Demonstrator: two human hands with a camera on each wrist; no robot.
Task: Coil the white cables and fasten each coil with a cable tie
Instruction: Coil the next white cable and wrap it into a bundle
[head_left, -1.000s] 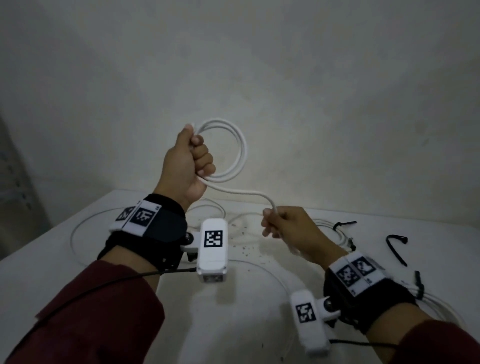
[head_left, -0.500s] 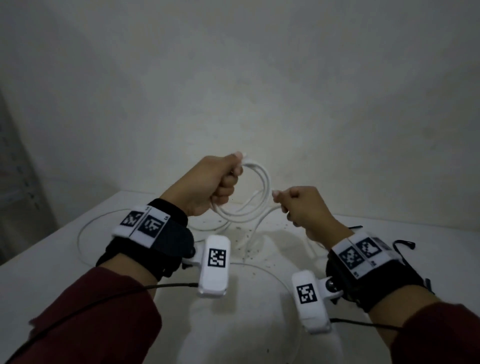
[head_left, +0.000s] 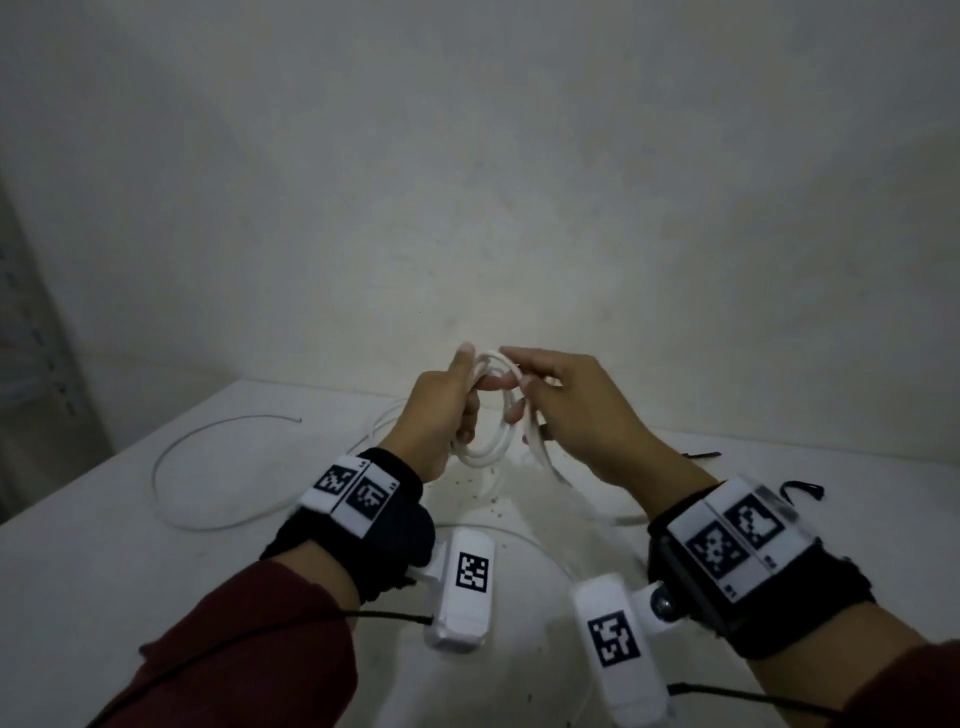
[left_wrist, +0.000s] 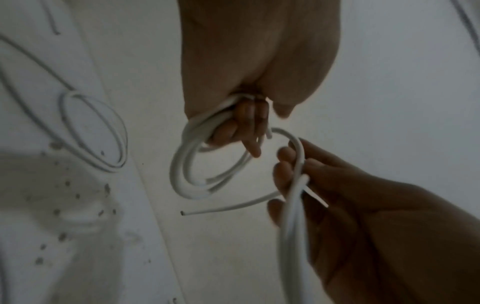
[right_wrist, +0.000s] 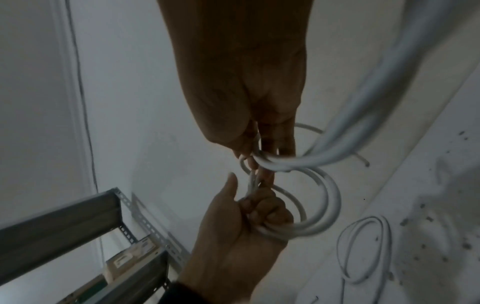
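Observation:
I hold a coil of white cable (head_left: 485, 453) above the table, between both hands. My left hand (head_left: 451, 410) grips one side of the coil (left_wrist: 182, 170) with its fingers curled round the loops and the thumb up. My right hand (head_left: 550, 402) is close beside it and pinches the loose run of the same cable (left_wrist: 299, 162) against the coil's top. That run (right_wrist: 389, 86) trails back past the right wrist. Black cable ties (head_left: 804, 489) lie on the table to the right, apart from both hands.
A loose white cable (head_left: 171, 470) curves over the left of the white table (head_left: 93, 582). Another small white coil (left_wrist: 96, 131) lies flat below the hands, among dark specks. A grey metal shelf (right_wrist: 78, 216) stands left of the table. The wall is close behind.
My left hand came down from its raised position with the coil. The right hand rose from the table and carried the cable's loose run up to the coil, so both hands now meet.

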